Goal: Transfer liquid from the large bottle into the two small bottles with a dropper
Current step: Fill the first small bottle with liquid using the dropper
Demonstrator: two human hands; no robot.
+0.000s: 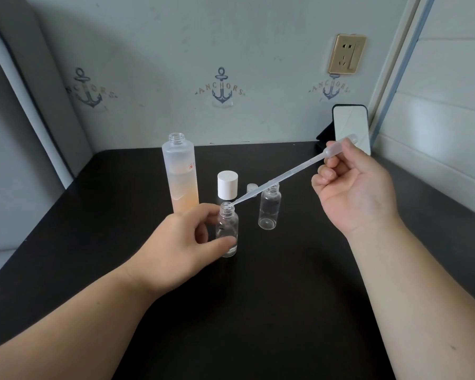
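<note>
Gripping the near small clear glass bottle [227, 233] between thumb and curled fingers, the left hand [176, 242] steadies it upright on the black tabletop [299, 270]. The right hand [351, 187] pinches the bulb of the translucent plastic dropper [280, 178], whose tip rests in that bottle's open mouth. Behind stand the tall frosted bottle of peach liquid [181, 176], uncapped, a white cylindrical cap [227, 185] and the 2nd small clear bottle [269, 208].

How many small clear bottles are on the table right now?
2. One small bottle stands near the table's middle, gripped by the left hand, with the dropper tip at its mouth. The other small bottle stands free, to its right. None looks hidden.
</note>
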